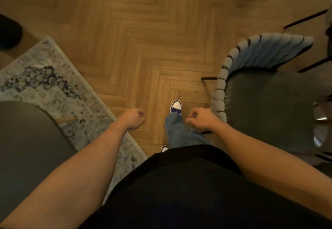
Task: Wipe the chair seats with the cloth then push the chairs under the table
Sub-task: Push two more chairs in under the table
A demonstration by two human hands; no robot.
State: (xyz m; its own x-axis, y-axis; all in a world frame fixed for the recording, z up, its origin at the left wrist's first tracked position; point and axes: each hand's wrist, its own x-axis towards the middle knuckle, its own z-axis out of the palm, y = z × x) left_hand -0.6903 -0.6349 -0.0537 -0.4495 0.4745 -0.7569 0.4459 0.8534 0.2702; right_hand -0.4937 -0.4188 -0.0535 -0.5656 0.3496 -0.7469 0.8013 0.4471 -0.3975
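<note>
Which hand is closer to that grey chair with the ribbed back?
The right hand. It hangs just beside the grey chair, near its ribbed back; the left hand is across the body, nearer the rug.

dark-seated chair [265, 106], ribbed grey backrest, right

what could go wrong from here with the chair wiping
Neither the left hand nor the right hand holds a cloth, and none is in view, so wiping may get skipped. The grey chair has thin dark legs jutting out near the stepping shoe, a possible trip. The rug edge could catch a foot too.
</note>
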